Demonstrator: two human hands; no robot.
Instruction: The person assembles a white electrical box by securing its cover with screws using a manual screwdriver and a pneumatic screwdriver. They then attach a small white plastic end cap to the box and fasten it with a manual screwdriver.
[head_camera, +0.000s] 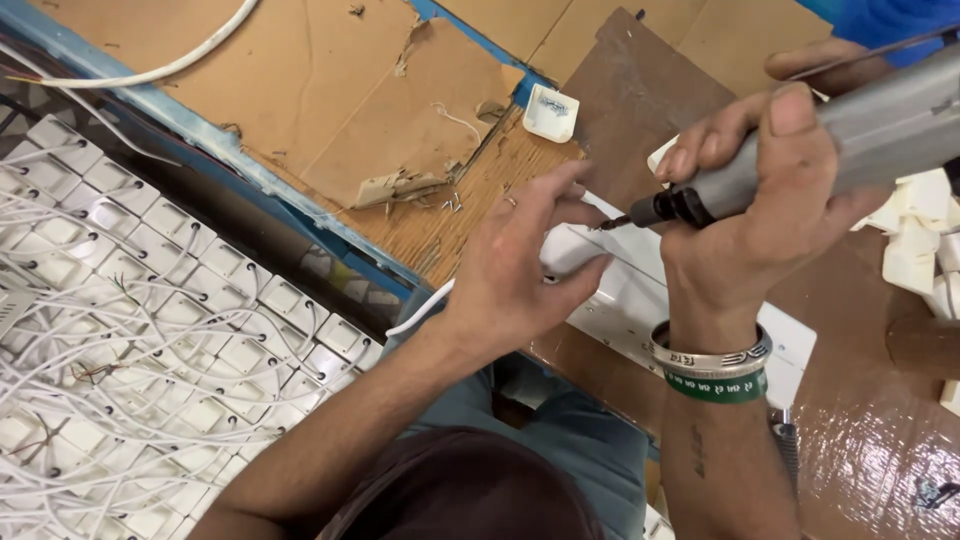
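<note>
1. Fingers (570, 190) of the left hand (520, 270) spread wide and press down on a long white plastic casing (640, 300), which runs from under those fingertips past the right wrist on a brown workbench (860, 440).
2. Right hand (770, 200) is wrapped tightly round a grey electric screwdriver (850, 140), its dark tip meeting the casing just beyond the left fingertips.
3. Left of the left forearm, a heap of white square units with trailing white wires (150, 330) fills the lower level.
4. Above the left fingers lies torn cardboard (330, 90), with a small white plastic cap (551, 112) near it.
5. Beside the cardboard edge, a few tiny metal pieces, possibly screws (452, 204), are scattered.
6. Two bangles (712, 372), silver and green, circle the right wrist.
</note>
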